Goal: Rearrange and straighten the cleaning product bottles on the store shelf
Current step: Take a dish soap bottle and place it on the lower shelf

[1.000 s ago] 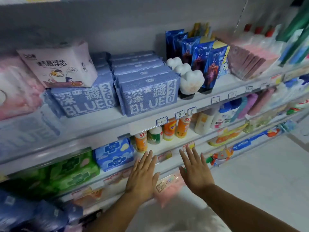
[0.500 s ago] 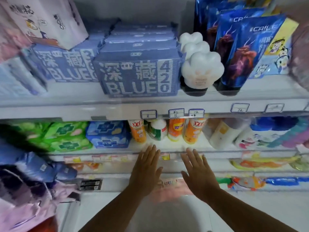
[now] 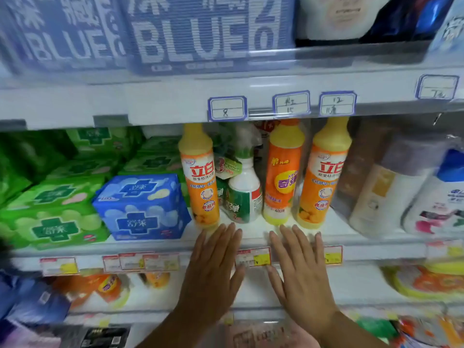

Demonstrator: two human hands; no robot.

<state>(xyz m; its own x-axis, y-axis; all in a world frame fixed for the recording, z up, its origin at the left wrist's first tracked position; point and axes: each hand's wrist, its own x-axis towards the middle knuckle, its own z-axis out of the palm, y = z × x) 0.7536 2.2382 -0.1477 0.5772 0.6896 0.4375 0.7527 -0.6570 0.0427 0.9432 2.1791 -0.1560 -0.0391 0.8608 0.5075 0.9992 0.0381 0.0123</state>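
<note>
Four cleaning bottles stand in a row on the middle shelf (image 3: 251, 241), and they are just past the fingertips of both hands, a little farther back and higher up. The left hand (image 3: 213, 267) is open and flat, with fingers spread, and it holds nothing. Its fingertips (image 3: 227, 228) reach to the foot of the left orange bottle (image 3: 199, 177), so close that I cannot tell if they touch. The right hand (image 3: 298, 270) is open and flat too, and also empty. Its fingertips (image 3: 288, 231) sit just in front of the gap between the middle orange bottle (image 3: 282, 172) and the right orange bottle (image 3: 324, 177). Between the two hands, a bit farther back, stands the white and green spray bottle (image 3: 244, 194). All four bottles stand tall, so their long way runs up and down, and their tops almost reach the shelf above. The left orange bottle leans a little, and the spray bottle sits farther back than the others. So the left hand is nearer to the left orange bottle and the spray bottle, and the right hand is nearer to the two bottles on the right. To straighten them, I think each hand only needs to go forward and a bit up, then close around a bottle's fat part. A blue pack (image 3: 143, 207) sits just left of the row, so there is little room to slide that way.
</note>
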